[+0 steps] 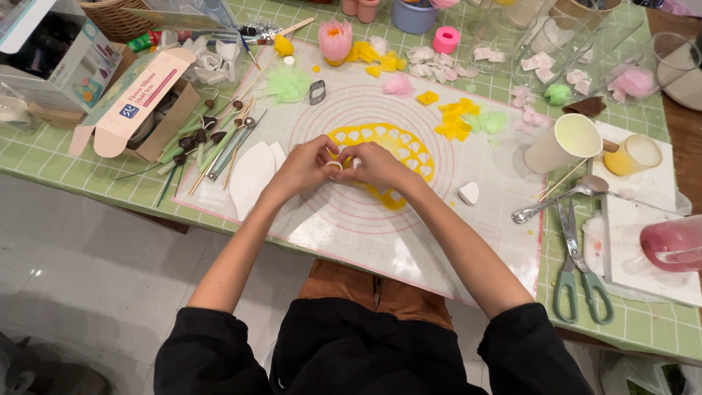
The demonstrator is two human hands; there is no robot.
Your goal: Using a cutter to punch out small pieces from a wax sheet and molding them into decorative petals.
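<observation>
Both hands met over the mat [409,241], fingertips pinched on a small white cutter [335,165]. Left hand [303,167] closed on its left side, right hand [376,164] on its right. Cutter sat between the fingertips, at the near-left edge of the yellow sheet [409,150], which was full of petal cutouts. Scissors [578,271] lay well right.

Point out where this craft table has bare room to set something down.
Bare mat lies near the table edge below both hands, and between the yellow sheet and the spoon. The far edge with cups and petals is crowded.
</observation>
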